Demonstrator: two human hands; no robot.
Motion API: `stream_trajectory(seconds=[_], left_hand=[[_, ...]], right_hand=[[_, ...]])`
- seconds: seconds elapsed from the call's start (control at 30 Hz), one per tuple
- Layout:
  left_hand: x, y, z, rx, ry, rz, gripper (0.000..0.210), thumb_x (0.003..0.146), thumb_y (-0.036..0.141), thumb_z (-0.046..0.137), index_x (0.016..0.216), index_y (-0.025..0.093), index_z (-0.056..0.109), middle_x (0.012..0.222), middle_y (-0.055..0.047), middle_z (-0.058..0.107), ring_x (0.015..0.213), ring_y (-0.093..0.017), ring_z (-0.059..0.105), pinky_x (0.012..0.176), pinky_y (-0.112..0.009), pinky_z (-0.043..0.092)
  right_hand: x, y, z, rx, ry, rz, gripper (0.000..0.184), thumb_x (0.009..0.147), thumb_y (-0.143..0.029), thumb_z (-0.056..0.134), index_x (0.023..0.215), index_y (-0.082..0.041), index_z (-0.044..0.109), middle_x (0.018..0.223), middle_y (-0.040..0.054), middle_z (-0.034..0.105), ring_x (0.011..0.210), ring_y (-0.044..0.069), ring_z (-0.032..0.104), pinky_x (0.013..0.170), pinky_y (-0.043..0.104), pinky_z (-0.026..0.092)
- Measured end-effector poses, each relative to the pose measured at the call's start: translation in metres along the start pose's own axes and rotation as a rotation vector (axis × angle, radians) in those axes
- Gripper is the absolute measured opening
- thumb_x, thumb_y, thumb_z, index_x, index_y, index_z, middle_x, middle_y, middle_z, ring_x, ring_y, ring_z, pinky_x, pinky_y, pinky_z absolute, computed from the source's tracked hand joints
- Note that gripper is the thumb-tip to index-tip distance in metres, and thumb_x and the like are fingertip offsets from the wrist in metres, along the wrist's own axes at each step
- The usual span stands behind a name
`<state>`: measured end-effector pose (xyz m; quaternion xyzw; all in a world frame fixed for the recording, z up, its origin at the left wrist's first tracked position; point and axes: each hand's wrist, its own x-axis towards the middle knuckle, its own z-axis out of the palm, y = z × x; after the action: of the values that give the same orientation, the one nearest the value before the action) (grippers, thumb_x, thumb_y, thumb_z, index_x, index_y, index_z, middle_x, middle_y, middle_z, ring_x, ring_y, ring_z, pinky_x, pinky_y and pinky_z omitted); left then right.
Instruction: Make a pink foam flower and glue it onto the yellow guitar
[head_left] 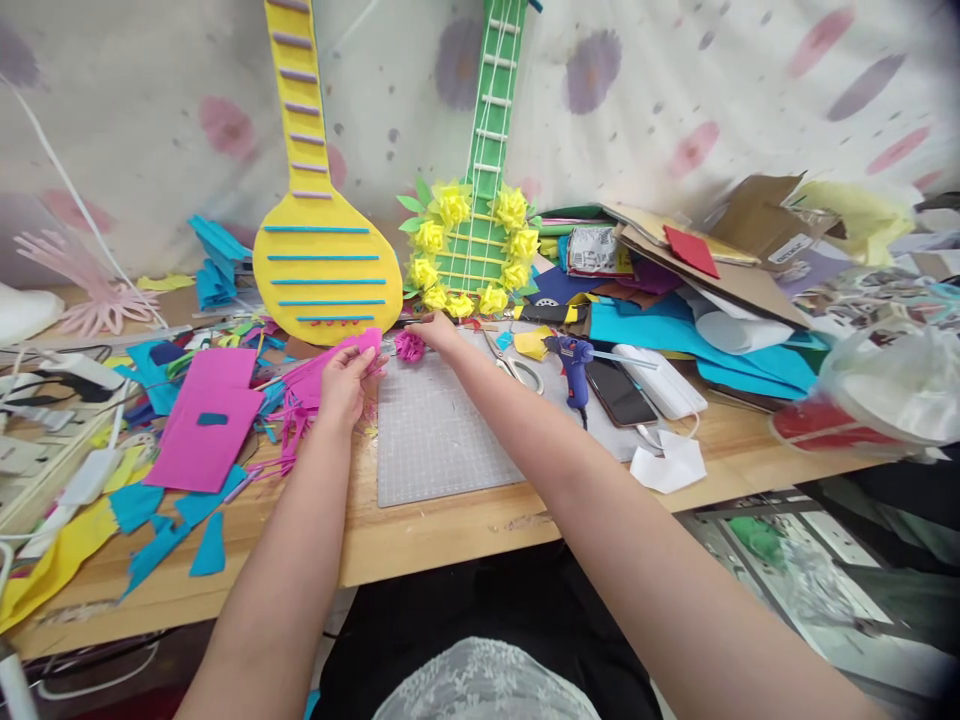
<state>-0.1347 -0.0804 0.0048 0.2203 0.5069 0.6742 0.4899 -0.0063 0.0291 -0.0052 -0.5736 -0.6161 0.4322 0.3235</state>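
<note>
Currently: L hand [343, 388] pinches magenta crepe paper [370, 339]; R hand [435, 328] just beside magenta paper flower [409, 347], R grip not discernible. Pinch lightly w/o crushing edge.

We look out from the person's head, facing forward and down, near enough that both forearms [292, 560] loom large from the bottom edge toward the left hand [349, 380] and right hand [435, 330], around the centre of the frame. Our wide view takes in the wooden table [420, 535] across the middle, the spotted backdrop [660, 130] behind it along the top, and the person's dark-clothed lap [619, 640] at bottom centre.
</note>
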Motion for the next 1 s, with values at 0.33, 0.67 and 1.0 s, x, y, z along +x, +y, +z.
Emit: stream_trajectory(seconds=[0.33, 0.67, 1.0], left_hand=[[0.002, -0.029, 0.014, 0.369, -0.176, 0.094, 0.026, 0.064, 0.027, 0.071, 0.083, 0.015, 0.057, 0.074, -0.003, 0.067, 0.06, -0.014, 0.064, 0.047, -0.021, 0.044], [-0.003, -0.032, 0.012, 1.242, -0.156, 0.443, 0.025, 0.083, 0.042, 0.051, 0.086, 0.023, 0.066, 0.084, -0.005, 0.071, 0.079, -0.021, 0.063, 0.065, -0.028, 0.04], [0.008, -0.033, 0.002, 1.194, -0.114, 0.511, 0.024, 0.078, 0.04, 0.056, 0.076, 0.019, 0.069, 0.083, -0.006, 0.069, 0.078, -0.02, 0.058, 0.07, -0.029, 0.041]], right_hand=[[-0.045, 0.025, -0.078, -0.066, -0.206, -0.115, 0.03, 0.072, -0.026, 0.064, 0.099, -0.015, 0.057, 0.086, 0.0039, 0.065, 0.074, 0.012, 0.06, 0.069, 0.025, 0.048], [-0.072, 0.043, -0.097, -0.165, -0.068, -0.324, 0.033, 0.079, -0.028, 0.059, 0.109, -0.015, 0.057, 0.103, 0.0074, 0.066, 0.09, 0.013, 0.062, 0.081, 0.028, 0.048], [-0.134, 0.051, -0.175, -0.257, -0.288, -0.092, 0.036, 0.075, -0.044, 0.059, 0.1, -0.018, 0.062, 0.08, 0.0033, 0.065, 0.071, 0.014, 0.059, 0.064, 0.026, 0.046]])
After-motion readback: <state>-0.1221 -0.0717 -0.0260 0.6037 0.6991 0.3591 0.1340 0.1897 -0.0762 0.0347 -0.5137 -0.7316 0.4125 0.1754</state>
